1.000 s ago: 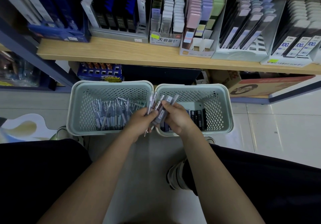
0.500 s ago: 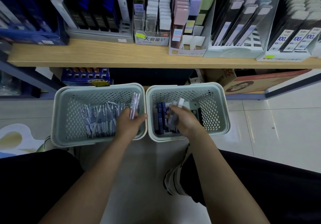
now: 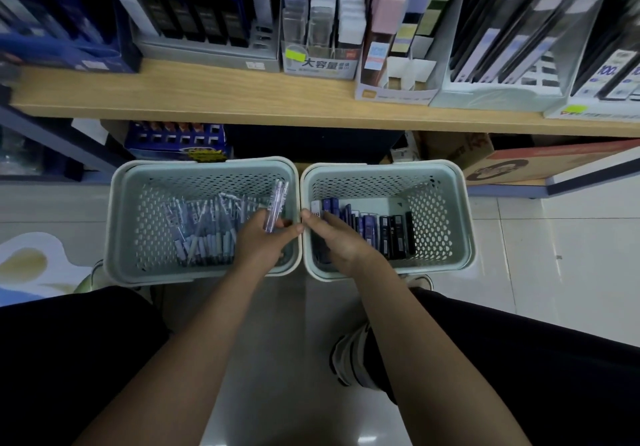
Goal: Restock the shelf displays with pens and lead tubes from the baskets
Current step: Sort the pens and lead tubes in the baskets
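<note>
The left hand (image 3: 263, 241) grips a few clear pens (image 3: 275, 203) upright over the left basket (image 3: 121, 224), tips pointing toward the shelf (image 3: 207, 99), probably bunched so they can go up to a display in one trip. The right hand (image 3: 341, 241) reaches into the right basket (image 3: 464, 224), fingers spread and lying on the dark lead tubes (image 3: 388, 234); whether it pinches one I cannot tell. More pens (image 3: 204, 234) lie loose in the left basket. Both baskets sit on the floor, touching, just below the shelf, keeping stock within easy reach.
</note>
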A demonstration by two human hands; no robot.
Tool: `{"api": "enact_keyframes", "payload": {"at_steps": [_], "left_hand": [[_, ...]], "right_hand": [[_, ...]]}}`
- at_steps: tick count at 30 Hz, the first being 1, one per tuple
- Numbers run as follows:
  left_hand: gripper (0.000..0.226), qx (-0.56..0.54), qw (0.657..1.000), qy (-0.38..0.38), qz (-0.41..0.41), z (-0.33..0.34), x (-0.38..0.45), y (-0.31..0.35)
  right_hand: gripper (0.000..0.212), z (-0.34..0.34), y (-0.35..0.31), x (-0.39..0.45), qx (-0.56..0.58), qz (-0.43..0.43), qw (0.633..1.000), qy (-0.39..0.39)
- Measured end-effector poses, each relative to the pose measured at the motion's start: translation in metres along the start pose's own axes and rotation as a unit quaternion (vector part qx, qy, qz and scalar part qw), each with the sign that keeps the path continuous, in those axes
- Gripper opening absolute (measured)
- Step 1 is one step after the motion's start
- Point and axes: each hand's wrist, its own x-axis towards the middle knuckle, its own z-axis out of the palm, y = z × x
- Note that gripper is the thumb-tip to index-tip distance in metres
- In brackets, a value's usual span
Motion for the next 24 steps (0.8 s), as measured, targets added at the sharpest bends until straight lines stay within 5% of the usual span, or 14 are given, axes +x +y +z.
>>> {"api": "enact_keyframes", "payload": {"at_steps": [6,12,15,18,21,24], "left_hand": [[0.025,-0.007,1.000,-0.020,0.013,-0.004,-0.005,0.001],[0.008,-0.064,0.996,-0.057,0.027,-0.024,-0.013,0.006],[0.005,-0.085,0.991,-0.088,0.046,-0.041,-0.015,0.011],[0.022,-0.054,0.987,-0.118,0.092,-0.059,-0.020,0.011],[0.035,-0.028,0.982,-0.146,0.116,-0.080,-0.019,0.002],[0.050,0.071,0.984,-0.083,0.143,-0.103,-0.006,-0.021]], "right_hand": [[0.064,0.003,-0.006,-0.012,-0.011,-0.055,0.998,0.030],[0.035,0.032,-0.022,-0.013,-0.100,-0.172,0.957,0.211],[0.036,0.061,-0.028,-0.010,-0.174,-0.169,0.960,0.139],[0.062,0.091,-0.022,0.001,-0.269,-0.099,0.956,0.063],[0.032,0.108,-0.016,0.017,-0.222,-0.084,0.968,0.085],[0.029,0.118,-0.014,0.035,-0.182,-0.074,0.972,0.132]]}}
